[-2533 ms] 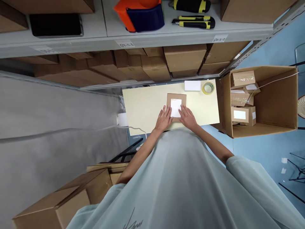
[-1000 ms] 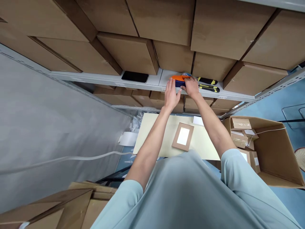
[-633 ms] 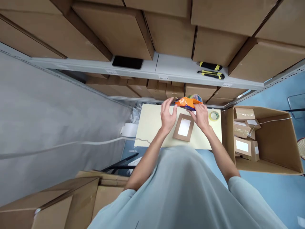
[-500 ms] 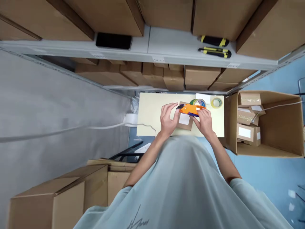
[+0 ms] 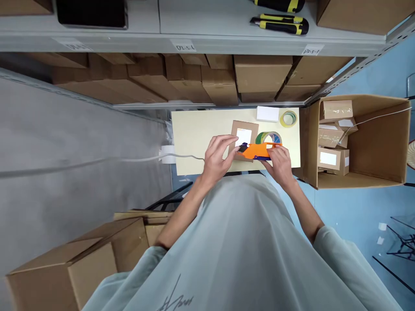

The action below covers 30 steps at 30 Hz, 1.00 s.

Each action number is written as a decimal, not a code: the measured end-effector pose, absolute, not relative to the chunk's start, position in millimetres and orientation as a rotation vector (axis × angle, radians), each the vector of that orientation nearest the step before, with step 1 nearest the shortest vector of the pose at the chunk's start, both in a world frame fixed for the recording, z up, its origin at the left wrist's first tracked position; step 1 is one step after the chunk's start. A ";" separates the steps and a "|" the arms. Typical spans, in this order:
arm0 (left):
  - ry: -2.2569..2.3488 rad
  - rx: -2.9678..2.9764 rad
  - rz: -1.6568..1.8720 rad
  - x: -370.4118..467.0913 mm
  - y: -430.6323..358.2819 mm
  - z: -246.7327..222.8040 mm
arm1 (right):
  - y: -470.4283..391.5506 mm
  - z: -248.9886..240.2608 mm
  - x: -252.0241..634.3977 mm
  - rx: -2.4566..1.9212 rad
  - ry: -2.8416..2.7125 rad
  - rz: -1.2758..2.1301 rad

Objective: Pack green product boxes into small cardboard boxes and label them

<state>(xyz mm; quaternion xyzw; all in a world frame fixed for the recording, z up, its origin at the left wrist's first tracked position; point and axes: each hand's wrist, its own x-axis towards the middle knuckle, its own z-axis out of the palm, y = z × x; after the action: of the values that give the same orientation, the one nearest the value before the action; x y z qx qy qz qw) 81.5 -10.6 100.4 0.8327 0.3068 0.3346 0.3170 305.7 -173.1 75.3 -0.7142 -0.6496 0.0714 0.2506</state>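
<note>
An orange tape dispenser (image 5: 256, 151) with a black tip and a purple edge is held level above the pale table (image 5: 191, 138). My right hand (image 5: 279, 164) grips its right end. At the black tip is my left hand (image 5: 220, 156), its fingers apart, with the thumb by the tip; whether it pinches anything there is too small to tell. Partly behind the dispenser lies a flat brown package (image 5: 236, 128) with a white label. A green and blue tape roll (image 5: 276, 137) stands just beyond the dispenser.
A white box (image 5: 267, 113) and a yellow-green tape roll (image 5: 288, 119) sit at the table's back right. Right of the table, a large open carton (image 5: 379, 151) holds several small boxes. Shelves (image 5: 207, 43) with cartons, cutters (image 5: 282, 25) and a black object (image 5: 92, 13) run across the front.
The view has shifted, so shelf and table appear higher. Relative to the package, the dispenser and both hands sit nearer my body, showing more of the label. My right hand keeps its grip.
</note>
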 end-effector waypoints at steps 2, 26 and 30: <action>0.774 2.230 0.903 84.9 -11.4 102.3 | -176.1 77.3 308.4 -1.937 -1.785 0.203; 1.350 1.973 0.748 63.5 -110.0 20.6 | -273.9 13.4 390.6 -2.020 -1.910 0.382; 1.404 1.975 0.745 56.9 -116.7 4.6 | -277.0 6.3 400.7 -2.034 -1.941 0.427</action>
<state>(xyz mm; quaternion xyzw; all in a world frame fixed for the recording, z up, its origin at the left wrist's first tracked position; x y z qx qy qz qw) 56.9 -116.7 4.6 0.7435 0.5285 0.2804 0.2988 400.7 -277.0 6.3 -0.7072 -0.6751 0.1484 0.1483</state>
